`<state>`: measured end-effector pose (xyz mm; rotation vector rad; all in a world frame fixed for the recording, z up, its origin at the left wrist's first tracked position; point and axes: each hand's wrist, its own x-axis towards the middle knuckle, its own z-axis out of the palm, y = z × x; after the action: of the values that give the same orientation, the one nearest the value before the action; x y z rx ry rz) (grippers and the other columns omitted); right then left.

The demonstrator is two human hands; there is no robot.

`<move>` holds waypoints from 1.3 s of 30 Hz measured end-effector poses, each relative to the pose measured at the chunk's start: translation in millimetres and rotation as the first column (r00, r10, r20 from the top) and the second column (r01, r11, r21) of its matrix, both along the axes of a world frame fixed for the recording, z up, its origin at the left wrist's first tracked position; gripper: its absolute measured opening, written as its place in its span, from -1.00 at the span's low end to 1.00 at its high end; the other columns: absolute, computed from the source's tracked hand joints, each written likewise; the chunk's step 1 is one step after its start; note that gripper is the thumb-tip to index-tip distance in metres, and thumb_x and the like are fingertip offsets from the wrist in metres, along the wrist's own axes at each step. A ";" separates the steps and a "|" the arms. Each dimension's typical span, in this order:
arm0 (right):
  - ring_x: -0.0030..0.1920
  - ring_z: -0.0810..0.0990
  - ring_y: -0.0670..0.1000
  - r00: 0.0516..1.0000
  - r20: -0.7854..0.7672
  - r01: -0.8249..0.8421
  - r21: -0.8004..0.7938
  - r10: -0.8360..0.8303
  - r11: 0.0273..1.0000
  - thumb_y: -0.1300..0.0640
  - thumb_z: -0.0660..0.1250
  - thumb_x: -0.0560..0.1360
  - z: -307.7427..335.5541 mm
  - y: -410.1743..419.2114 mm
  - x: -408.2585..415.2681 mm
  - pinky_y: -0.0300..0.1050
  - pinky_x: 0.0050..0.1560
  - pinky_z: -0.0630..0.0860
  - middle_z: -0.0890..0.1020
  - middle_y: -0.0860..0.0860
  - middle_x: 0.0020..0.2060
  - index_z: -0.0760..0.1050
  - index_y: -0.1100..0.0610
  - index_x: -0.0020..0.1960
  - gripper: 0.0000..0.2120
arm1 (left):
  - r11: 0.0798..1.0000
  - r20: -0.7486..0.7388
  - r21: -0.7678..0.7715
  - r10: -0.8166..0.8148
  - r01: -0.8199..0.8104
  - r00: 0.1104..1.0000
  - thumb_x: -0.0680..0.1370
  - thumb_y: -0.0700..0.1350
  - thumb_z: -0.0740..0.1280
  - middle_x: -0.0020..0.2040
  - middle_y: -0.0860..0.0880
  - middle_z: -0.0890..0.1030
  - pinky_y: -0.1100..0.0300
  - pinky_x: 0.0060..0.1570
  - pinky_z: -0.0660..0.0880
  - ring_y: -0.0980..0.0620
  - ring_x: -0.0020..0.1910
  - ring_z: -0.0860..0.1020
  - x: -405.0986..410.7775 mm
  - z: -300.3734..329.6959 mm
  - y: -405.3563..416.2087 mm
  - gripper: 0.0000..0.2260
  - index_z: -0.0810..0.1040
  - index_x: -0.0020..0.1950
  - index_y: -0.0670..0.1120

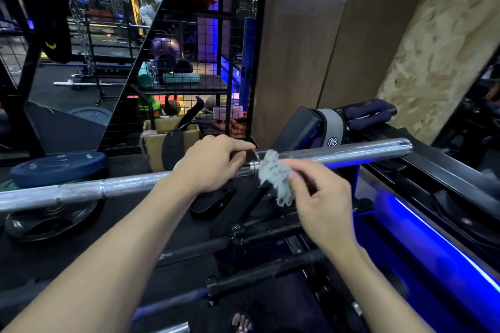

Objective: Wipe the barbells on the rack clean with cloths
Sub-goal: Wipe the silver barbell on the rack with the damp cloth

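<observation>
A silver barbell (108,188) lies across the top of the rack, running from the left edge to its sleeve end at the right. My left hand (213,162) grips the bar by the collar, where shaft meets sleeve. My right hand (320,197) pinches a crumpled grey cloth (276,176) that drapes over the bar just right of the left hand. Two dark barbells (270,235) lie lower on the rack (351,178), below my hands.
Weight plates (58,167) are stacked on the floor at the left. A cardboard box (173,140) stands behind the bar by a wire mesh cage (205,35). A padded bench piece (335,121) and a wooden wall close off the right. A blue light strip (443,240) glows low right.
</observation>
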<state>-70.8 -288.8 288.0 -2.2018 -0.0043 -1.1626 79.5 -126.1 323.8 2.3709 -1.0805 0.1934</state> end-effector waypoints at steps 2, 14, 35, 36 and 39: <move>-0.02 0.66 -0.13 0.999 -0.002 0.044 0.100 -0.044 0.994 0.26 0.38 0.59 12.6 -4.8 0.8 -0.33 -0.02 0.52 0.70 -0.20 -0.03 0.67 0.00 0.08 -0.81 | 1.000 -0.011 0.015 0.002 -0.002 1.000 0.66 0.01 0.23 -0.38 0.23 0.47 0.06 -0.04 0.55 0.00 -0.30 0.49 2.0 -0.4 -1.0 -0.69 0.56 0.35 0.29; -0.02 0.47 0.02 0.997 -0.057 -0.060 -0.328 0.044 0.943 0.33 0.36 0.57 12.6 2.8 38.3 -0.25 0.05 0.40 0.59 -0.01 -0.03 0.66 0.18 0.07 -0.85 | 0.994 -0.035 0.104 -0.013 0.016 0.999 0.64 -0.07 0.21 -0.32 0.11 0.55 -0.04 0.01 0.55 -0.20 -0.15 0.52 3.5 4.0 -3.7 -0.79 0.64 -0.03 0.07; 0.02 0.61 -0.15 1.000 -0.005 -0.023 -0.030 0.023 0.999 0.34 0.42 0.54 -17.4 20.8 12.9 -0.28 0.08 0.50 0.63 -0.07 -0.03 0.68 0.15 0.02 -0.85 | 0.998 -0.037 0.052 -0.037 0.039 0.999 0.64 -0.09 0.22 -0.17 0.06 0.70 0.06 0.01 0.56 -0.02 -0.11 0.64 0.2 4.0 -3.6 -0.76 0.66 0.06 0.17; 0.02 0.61 -0.17 1.000 -0.015 -0.022 0.001 0.022 1.000 0.33 0.42 0.54 -14.4 20.0 11.5 -0.32 0.06 0.49 0.64 -0.09 -0.04 0.68 0.13 0.02 -0.85 | 0.998 -0.034 0.052 -0.032 0.033 0.999 0.64 -0.09 0.22 -0.16 0.06 0.70 0.05 0.01 0.57 -0.03 -0.09 0.65 -0.1 3.8 -4.1 -0.76 0.66 0.08 0.18; -0.10 0.62 -0.12 1.000 0.012 -0.003 0.186 0.001 0.983 0.29 0.41 0.55 6.4 12.5 7.3 -0.37 -0.11 0.49 0.66 -0.11 -0.09 0.66 0.05 0.01 -0.84 | 0.999 -0.030 0.048 -0.008 0.010 1.000 0.65 -0.08 0.22 0.02 0.05 0.73 0.12 -0.02 0.53 -0.08 0.04 0.65 -2.7 4.0 -4.7 -0.68 0.64 0.27 0.23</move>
<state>-63.4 -276.3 294.3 -2.0307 0.0932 -1.1273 76.7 -130.8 327.8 2.4033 -1.0936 0.1304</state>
